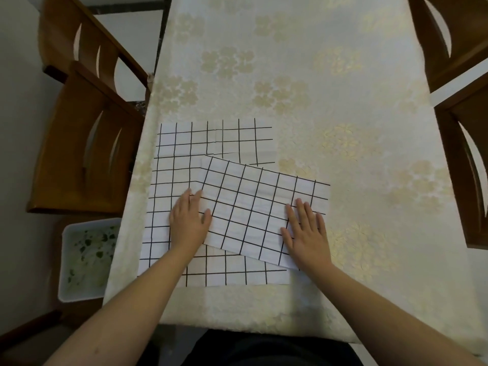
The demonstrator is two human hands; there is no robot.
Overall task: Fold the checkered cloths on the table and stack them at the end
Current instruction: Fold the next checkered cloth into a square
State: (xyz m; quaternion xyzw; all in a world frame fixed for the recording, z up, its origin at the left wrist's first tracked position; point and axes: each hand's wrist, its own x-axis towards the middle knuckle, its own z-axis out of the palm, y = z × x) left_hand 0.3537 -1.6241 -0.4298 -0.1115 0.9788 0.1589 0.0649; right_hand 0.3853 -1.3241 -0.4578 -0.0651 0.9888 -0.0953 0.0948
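Note:
A folded white cloth with a black grid (258, 210) lies tilted on top of a larger, flat checkered cloth (171, 159) near the front left of the table. My left hand (188, 220) rests flat on the folded cloth's left edge, fingers spread, partly on the lower cloth. My right hand (306, 231) presses flat on the folded cloth's right end. Neither hand grips anything. A further checkered layer (237, 138) shows at the back of the lower cloth.
The table (317, 88) wears a cream floral tablecloth. Wooden chairs stand at the left (87, 143) and at the right (464, 167). A white bin (87, 260) sits on the floor left of the table.

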